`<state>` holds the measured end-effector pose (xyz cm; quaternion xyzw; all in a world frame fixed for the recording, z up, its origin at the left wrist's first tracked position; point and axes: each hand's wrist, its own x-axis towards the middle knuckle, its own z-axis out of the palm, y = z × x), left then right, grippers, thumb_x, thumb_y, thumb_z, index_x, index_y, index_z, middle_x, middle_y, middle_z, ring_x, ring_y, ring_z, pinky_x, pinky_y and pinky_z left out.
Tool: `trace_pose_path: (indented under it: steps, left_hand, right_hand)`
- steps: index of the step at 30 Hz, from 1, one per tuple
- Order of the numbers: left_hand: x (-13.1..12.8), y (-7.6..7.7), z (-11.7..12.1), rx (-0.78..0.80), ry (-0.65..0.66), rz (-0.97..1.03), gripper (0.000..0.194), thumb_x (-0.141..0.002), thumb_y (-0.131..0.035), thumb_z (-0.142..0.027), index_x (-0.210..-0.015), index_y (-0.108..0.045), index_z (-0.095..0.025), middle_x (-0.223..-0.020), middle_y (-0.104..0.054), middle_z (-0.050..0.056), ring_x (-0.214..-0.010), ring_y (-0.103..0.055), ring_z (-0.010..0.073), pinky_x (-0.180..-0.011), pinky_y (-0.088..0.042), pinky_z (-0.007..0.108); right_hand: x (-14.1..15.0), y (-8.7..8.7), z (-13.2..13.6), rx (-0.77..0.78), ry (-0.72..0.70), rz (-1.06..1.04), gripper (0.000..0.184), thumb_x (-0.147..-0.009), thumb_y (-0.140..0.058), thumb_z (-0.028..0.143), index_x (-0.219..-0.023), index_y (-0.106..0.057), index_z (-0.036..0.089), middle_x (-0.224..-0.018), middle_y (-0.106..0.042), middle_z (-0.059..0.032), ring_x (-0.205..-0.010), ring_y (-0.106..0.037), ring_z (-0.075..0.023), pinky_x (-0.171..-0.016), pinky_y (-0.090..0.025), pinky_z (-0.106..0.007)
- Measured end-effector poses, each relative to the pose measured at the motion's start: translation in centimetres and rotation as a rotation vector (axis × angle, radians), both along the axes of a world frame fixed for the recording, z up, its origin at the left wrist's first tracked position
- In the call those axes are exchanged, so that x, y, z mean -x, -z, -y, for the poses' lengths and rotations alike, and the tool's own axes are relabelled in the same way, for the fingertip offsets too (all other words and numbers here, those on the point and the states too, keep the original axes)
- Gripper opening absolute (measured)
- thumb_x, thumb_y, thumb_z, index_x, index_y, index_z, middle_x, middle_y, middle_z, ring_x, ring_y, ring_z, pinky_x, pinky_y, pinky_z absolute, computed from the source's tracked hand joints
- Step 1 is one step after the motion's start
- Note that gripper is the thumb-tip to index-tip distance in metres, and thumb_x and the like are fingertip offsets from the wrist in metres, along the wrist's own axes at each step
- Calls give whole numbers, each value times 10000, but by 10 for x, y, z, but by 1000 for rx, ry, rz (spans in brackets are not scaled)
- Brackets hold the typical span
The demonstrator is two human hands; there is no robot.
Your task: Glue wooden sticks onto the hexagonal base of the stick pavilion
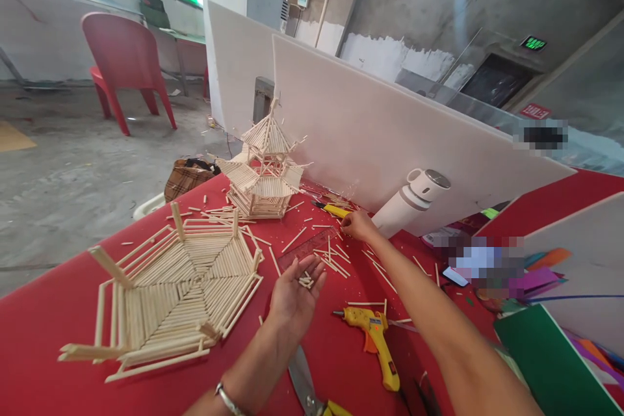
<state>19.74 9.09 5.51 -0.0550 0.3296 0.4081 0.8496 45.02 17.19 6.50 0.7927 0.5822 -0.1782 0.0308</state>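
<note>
My left hand (296, 299) is palm up with its fingers curled, cupping several short wooden stick pieces (305, 280). Farther off, my right hand (359, 226) is closed at the table, its fingertips beside the handle of a yellow utility knife (336, 210). What those fingertips pinch, if anything, is hidden. Between the hands lie a clear ruler (307, 248) and loose wooden sticks (336, 263). To the left sits an octagonal stick platform (166, 299) with upright posts. Behind it stands a tiered stick pagoda (267, 172).
A yellow glue gun (373, 338) and scissors (305, 380) lie near my forearms on the red table (43, 331). A white bottle (409, 201) stands before white boards (390, 117). At right are a green board (550, 364) and a phone (455, 275). A red chair (124, 58) stands beyond.
</note>
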Motion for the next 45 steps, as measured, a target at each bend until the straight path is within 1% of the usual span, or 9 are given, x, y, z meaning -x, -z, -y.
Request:
trace_pose_path:
  steps: [13, 20, 25, 29, 34, 37, 41, 43, 45]
  left_hand:
    - [1, -2, 2, 16, 9, 4, 238, -936, -529, -237, -853, -691, -83, -907, -728, 155, -848, -726, 226, -770, -597, 328]
    - [-2, -5, 10, 64, 17, 6, 238, -939, -526, -240, -818, -668, -92, -839, -722, 149, -763, -720, 203, -696, -581, 300]
    - [0, -15, 15, 85, -4, 25, 242, -938, -493, -154, -731, -617, -137, -630, -652, 45, -551, -632, 127, -648, -568, 267]
    - [17, -33, 34, 129, 66, 41, 261, -946, -483, -140, -711, -598, -136, -585, -607, 32, -487, -575, 98, -532, -509, 200]
    - [85, -91, 69, 178, 381, 109, 208, -926, -572, -217, -755, -645, -122, -527, -495, -12, -352, -386, 32, -311, -236, 125]
    - [156, -137, 63, 23, 292, 107, 218, -953, -517, -176, -794, -654, -120, -540, -449, -35, -337, -320, 0, -303, -180, 99]
    - [251, -171, 3, -216, -73, -70, 331, -1004, -365, -157, -768, -597, -169, -517, -372, -55, -298, -281, 24, -276, -139, 119]
    - [283, -166, -42, -304, -212, -80, 330, -1020, -343, -191, -789, -579, -176, -532, -383, -48, -316, -315, 36, -278, -188, 112]
    - [300, -147, -89, -318, -265, -71, 259, -1009, -392, -186, -832, -580, -172, -542, -403, -50, -337, -337, 41, -283, -240, 107]
  right_hand:
    - [11, -5, -2, -7, 48, -34, 334, -941, -622, 356, -1229, -595, 189, -1260, -597, -82, -1067, -622, -227, -878, -545, -406]
    - [56, -37, 42, -13, -84, -365, 192, -799, -656, 209, -953, -734, 125, -857, -746, -57, -786, -691, -185, -677, -521, -247]
    - [121, -66, 79, 45, -277, -596, 183, -740, -687, 305, -846, -784, 191, -809, -762, -25, -760, -693, -179, -653, -501, -229]
    - [148, -106, 90, 63, -314, -568, 235, -791, -657, 394, -762, -777, 194, -692, -719, -19, -644, -627, -156, -557, -433, -227]
    - [170, -167, 86, 20, -396, -581, 262, -793, -686, 403, -950, -764, 209, -781, -707, -19, -659, -573, -135, -576, -418, -232]
    - [192, -194, 68, -44, -467, -494, 265, -801, -684, 398, -976, -766, 217, -789, -703, -20, -659, -564, -129, -576, -412, -235]
    - [238, -211, 19, -86, -573, -406, 189, -809, -675, 330, -916, -778, 213, -783, -715, -17, -690, -601, -129, -607, -439, -232]
    - [268, -209, -13, -58, -598, -338, 151, -806, -672, 262, -892, -775, 192, -781, -720, -22, -674, -613, -120, -592, -443, -217]
    - [300, -201, -47, 6, -660, -195, 152, -811, -656, 200, -902, -773, 167, -785, -723, -35, -659, -618, -113, -574, -438, -203]
